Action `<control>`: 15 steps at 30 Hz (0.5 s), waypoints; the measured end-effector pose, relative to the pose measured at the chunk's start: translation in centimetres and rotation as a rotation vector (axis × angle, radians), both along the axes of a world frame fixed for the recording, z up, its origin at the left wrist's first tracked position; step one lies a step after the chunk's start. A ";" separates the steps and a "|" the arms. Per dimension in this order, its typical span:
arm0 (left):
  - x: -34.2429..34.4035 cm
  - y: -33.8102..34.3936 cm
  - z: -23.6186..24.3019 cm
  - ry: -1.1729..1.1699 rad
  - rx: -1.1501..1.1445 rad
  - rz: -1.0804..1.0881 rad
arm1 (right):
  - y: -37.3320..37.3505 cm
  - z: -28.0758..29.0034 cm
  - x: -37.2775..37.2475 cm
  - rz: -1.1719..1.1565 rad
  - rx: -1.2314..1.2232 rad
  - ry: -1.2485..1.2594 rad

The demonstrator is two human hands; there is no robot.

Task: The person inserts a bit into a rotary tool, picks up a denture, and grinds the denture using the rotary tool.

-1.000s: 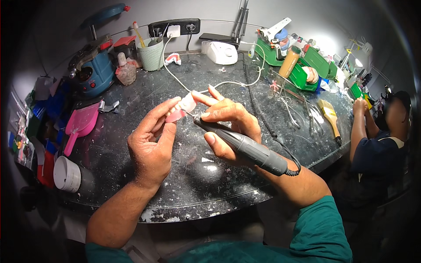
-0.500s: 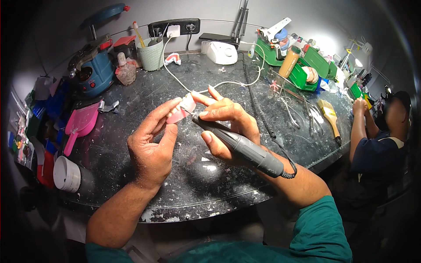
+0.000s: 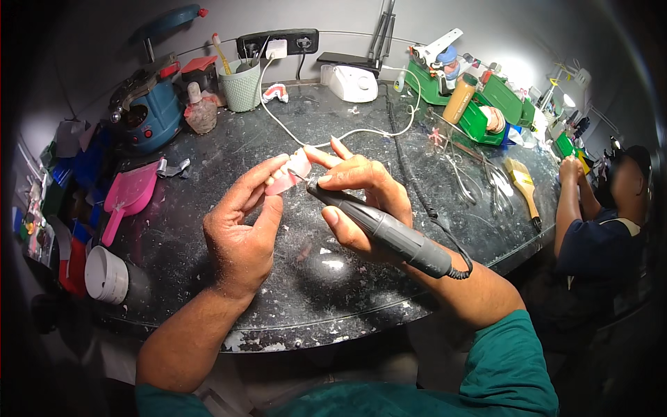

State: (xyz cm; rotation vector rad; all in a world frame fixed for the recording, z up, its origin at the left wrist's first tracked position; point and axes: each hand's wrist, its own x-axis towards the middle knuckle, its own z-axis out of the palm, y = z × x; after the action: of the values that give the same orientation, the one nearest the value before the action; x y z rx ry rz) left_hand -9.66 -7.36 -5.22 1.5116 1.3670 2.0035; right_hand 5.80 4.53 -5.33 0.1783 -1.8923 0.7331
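Note:
My left hand (image 3: 243,233) pinches a pink denture (image 3: 281,185) with whitish teeth between thumb and fingers, above the middle of the bench. Wrapped round a black rotary handpiece (image 3: 392,236), my right hand (image 3: 372,184) holds it slanted, its thin bur meeting the denture's pink side. Whether the bur truly touches cannot be made out. My right index finger reaches to the denture's far edge. From the handpiece's rear end, a coiled black cord (image 3: 462,260) curls back past my right forearm. Pale dust covers my left hand.
Left on the dusty black bench (image 3: 326,299) are a pink dustpan (image 3: 132,191), a white tub (image 3: 106,274) and a blue machine (image 3: 147,118). Behind stand a brush cup (image 3: 240,90) and a white control box (image 3: 352,83). Right lie pliers (image 3: 458,177) and a paintbrush (image 3: 521,182); a co-worker (image 3: 601,229) sits beyond.
The bur and handpiece have shifted very slightly against the denture. Both hands keep the same grip, and the bench things stay in place.

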 end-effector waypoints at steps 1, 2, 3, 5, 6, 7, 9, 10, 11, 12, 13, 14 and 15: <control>0.0 0.0 0.0 -0.002 -0.003 0.004 | 0.0 0.0 0.0 0.003 -0.012 0.002; 0.0 0.0 0.0 -0.004 -0.005 0.007 | 0.1 0.0 0.0 0.003 -0.012 0.001; 0.0 0.0 0.0 -0.004 -0.005 0.007 | 0.2 0.1 0.2 0.003 0.025 -0.005; 0.1 0.0 0.1 0.024 0.002 0.028 | 0.2 0.2 0.3 0.004 0.062 -0.010; 0.0 0.0 0.1 0.025 0.002 0.028 | 0.2 0.2 0.3 0.008 0.062 -0.022; 0.0 0.0 0.1 0.031 -0.001 0.031 | 0.1 0.3 0.3 0.012 0.061 -0.034; 0.0 0.0 0.1 0.037 -0.004 0.033 | 0.1 0.3 0.3 0.002 0.061 -0.043; -0.1 -0.1 0.1 0.066 -0.013 0.026 | 0.1 0.2 0.3 -0.007 0.060 -0.051; -0.1 -0.1 0.1 0.095 -0.022 0.018 | 0.0 0.1 0.2 -0.007 0.060 -0.051; -0.1 -0.1 0.1 0.095 -0.022 0.018 | 0.0 -0.2 0.1 -0.008 0.028 -0.037; -0.1 -0.1 0.1 0.106 -0.018 0.024 | 0.0 -0.3 0.0 -0.008 -0.004 -0.022; -0.1 -0.1 0.1 0.116 -0.014 0.029 | 0.0 -0.3 -0.1 -0.007 -0.005 -0.022; -0.1 -0.1 0.1 0.117 -0.015 0.030 | 0.0 -0.3 -0.1 -0.016 0.016 -0.036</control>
State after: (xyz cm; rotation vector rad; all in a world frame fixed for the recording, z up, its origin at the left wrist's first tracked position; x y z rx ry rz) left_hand -9.78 -7.49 -5.13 1.6340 1.4542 1.9452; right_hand 5.71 4.56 -5.62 0.1611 -1.9318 0.7146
